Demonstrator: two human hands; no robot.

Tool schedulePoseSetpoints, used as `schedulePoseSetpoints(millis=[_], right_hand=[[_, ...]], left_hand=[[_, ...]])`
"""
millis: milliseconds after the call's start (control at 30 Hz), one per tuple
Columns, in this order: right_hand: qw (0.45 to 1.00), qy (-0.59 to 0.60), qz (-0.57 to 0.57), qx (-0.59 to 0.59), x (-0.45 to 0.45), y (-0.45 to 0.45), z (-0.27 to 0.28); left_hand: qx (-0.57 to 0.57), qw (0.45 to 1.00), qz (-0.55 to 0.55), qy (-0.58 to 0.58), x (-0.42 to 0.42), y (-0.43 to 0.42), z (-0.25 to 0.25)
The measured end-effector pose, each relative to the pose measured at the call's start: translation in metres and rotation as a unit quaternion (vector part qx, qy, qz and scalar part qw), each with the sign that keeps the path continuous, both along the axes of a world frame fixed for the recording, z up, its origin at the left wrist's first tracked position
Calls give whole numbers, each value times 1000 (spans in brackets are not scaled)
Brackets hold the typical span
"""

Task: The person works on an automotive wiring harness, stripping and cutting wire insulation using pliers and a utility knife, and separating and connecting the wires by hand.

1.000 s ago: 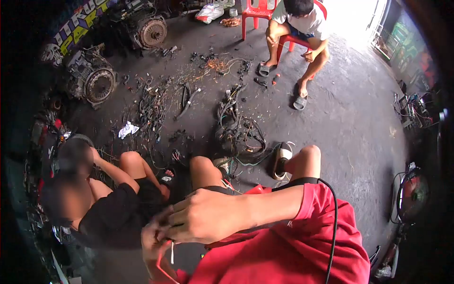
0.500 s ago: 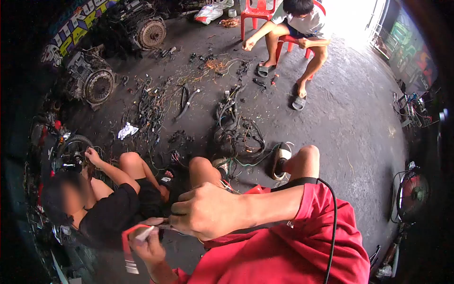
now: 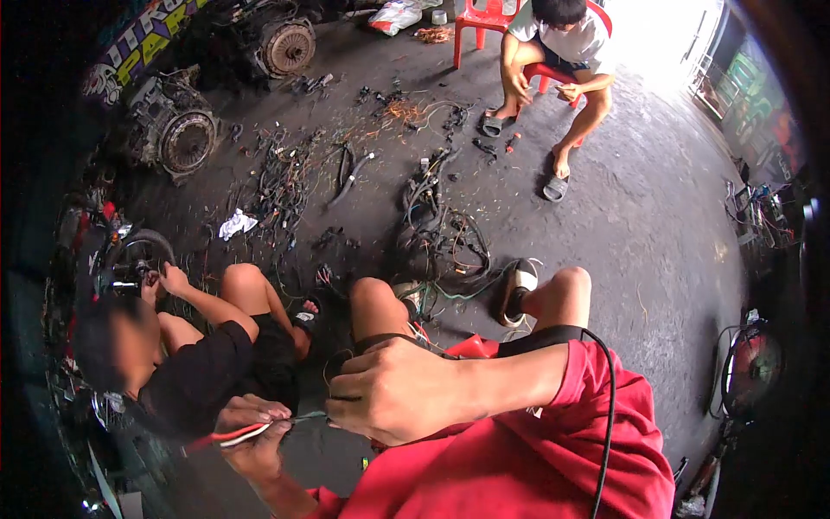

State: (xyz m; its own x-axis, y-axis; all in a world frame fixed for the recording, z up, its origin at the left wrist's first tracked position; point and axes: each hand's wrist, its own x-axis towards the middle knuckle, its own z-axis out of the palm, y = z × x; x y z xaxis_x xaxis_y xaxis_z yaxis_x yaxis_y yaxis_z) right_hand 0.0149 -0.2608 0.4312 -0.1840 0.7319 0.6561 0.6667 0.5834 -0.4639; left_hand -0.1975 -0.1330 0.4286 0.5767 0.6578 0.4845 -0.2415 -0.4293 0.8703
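At the lower left, my left hand (image 3: 252, 439) is closed around thin red and white strands (image 3: 242, 436) that look like wires. A thin greenish wire (image 3: 309, 416) stretches between its fingertips and my right hand (image 3: 389, 389). My right hand is a fist, back upward, above my lap, and closed on the wire's other end. Anything else inside the fist is hidden. On the floor past my knees lies a tangled wiring harness (image 3: 441, 233) of black cable with green and orange strands.
A person in black (image 3: 203, 363) sits close on my left. Another person (image 3: 562, 52) sits on a red chair ahead. Loose wire scraps (image 3: 281, 177) and a white cloth (image 3: 236, 224) litter the floor. Greasy engine parts (image 3: 186, 138) stand back left; a fan (image 3: 752, 363) is at right.
My left hand has turned, and the red and white strands now slant down-left. Both hands sit slightly farther apart, with the greenish wire showing between. The seated people's hands have moved.
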Motion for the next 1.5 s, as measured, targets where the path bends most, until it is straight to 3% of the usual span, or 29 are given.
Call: schedulePoseSetpoints(millis=[100, 167, 200, 333, 400, 533, 600, 733, 967, 1067, 1133, 1200, 1300, 1500], right_hand=[[1000, 2, 1, -4, 2, 0, 2], [1000, 1, -2, -12, 5, -1, 2], [1000, -8, -12, -14, 7, -2, 2], [999, -26, -10, -20, 7, -1, -2], [999, -38, -13, -22, 8, -1, -4], [998, -50, -22, -33, 8, 2, -13], [998, -56, -19, -30, 2, 2, -19], [999, -44, -8, -18, -1, 2, -17], [998, -49, 0, -34, -2, 5, -7], [998, -61, -14, -25, -3, 10, -8], [995, -95, -37, -21, -3, 12, -8], [994, -99, -38, -15, -1, 12, -10], [996, -86, -27, -19, -3, 9, -18], [998, -55, -11, -28, -4, 5, -16]], left_hand=[[-64, 993, -94, -19, -1, -2, 4], [-101, 970, -126, 184, -7, -6, 14], [-100, 970, -126, 184, -7, -6, 14], [-43, 956, -161, 240, -10, -3, 19], [14, 929, -149, 337, -16, -1, 17], [68, 953, -59, 289, -7, -4, 7], [-110, 985, 36, 131, 2, -7, 4], [-76, 985, 77, 135, -3, -2, 8], [-43, 992, 76, 91, -7, -3, 8], [-95, 990, 68, 83, -9, -2, -2], [-95, 979, -41, 173, -18, 1, -7], [-113, 975, -64, 180, -15, -5, -2], [-175, 976, 14, 131, -14, -8, -3], [-131, 983, 81, 101, -16, -1, -6]])
